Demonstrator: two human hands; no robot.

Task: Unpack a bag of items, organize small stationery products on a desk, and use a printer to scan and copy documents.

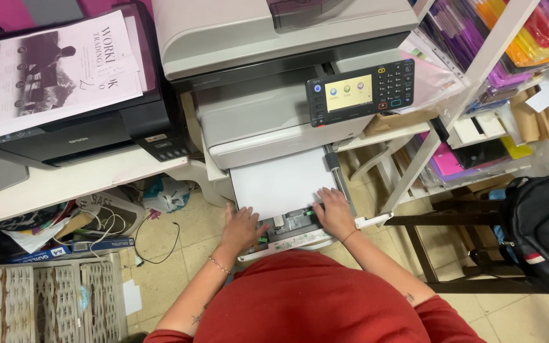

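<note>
White paper (281, 183) under both hands (287, 222)

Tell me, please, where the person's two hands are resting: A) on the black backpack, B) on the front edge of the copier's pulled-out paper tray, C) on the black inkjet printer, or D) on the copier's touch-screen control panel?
B: the left hand and the right hand both lie on the front edge of the open paper tray, just below the white paper stack in it.

pulled-out paper tray (300, 232), white paper stack (281, 184) inside
</note>
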